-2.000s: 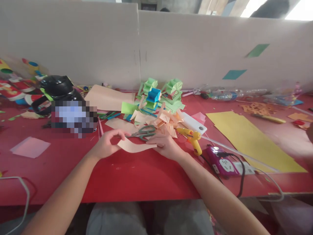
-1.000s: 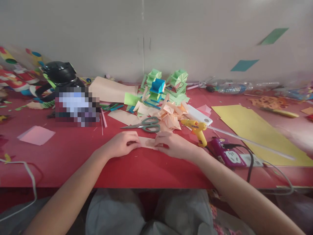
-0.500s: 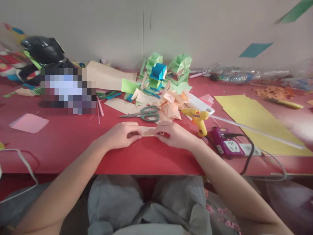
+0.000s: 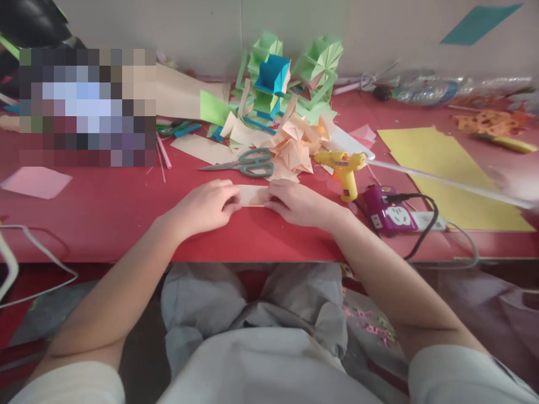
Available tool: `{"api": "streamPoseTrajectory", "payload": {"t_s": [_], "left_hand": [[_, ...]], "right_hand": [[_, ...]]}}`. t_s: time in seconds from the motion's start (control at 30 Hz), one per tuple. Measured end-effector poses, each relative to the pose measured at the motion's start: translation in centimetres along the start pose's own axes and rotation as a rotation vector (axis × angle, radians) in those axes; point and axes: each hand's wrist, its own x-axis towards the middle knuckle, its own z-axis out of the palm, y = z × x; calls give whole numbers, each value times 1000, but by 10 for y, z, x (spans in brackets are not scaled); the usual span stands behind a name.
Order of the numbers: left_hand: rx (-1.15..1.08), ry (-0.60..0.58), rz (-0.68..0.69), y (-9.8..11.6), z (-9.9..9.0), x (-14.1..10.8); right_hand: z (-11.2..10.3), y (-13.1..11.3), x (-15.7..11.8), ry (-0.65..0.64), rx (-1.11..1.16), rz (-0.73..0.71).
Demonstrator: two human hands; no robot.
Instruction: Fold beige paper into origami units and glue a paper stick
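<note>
A narrow cream paper strip (image 4: 253, 196) lies level just above or on the red table, stretched between my two hands. Its left end is pinched by my left hand (image 4: 210, 206), thumb in front and fingers behind. The right end is in the closed fingers of my right hand (image 4: 295, 203). Both ends of the strip are hidden under my fingers. Right behind my hands lie green-handled scissors (image 4: 252, 163), blades pointing left. Crumpled peach folded paper (image 4: 295, 147) is heaped beside them.
A yellow glue gun (image 4: 346, 173) stands right of my right hand, near a purple power socket (image 4: 385, 210) with cables. Yellow paper (image 4: 455, 174) lies farther right. Green and blue folded-paper models (image 4: 273, 76) stand at the back. Pink paper (image 4: 36, 182) is at left.
The whole view has tilted downward, so the table and hands sit higher in the picture. My hands keep their pinch on the paper strip, with little visible movement between them.
</note>
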Motion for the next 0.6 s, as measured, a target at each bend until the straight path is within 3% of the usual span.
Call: {"api": "streamPoseTrajectory", "payload": {"t_s": [0.17,0.4,0.6], "left_hand": [[-44,-50,-32,2,-3,4],[-4,-12,34,18,9,10],[-131,-44,14,13,10,20]], "right_hand": [[1,-1,1,-18,-32,18],[3,-6,0,15,-49,9],[7,-4,3,56,-34,37]]}}
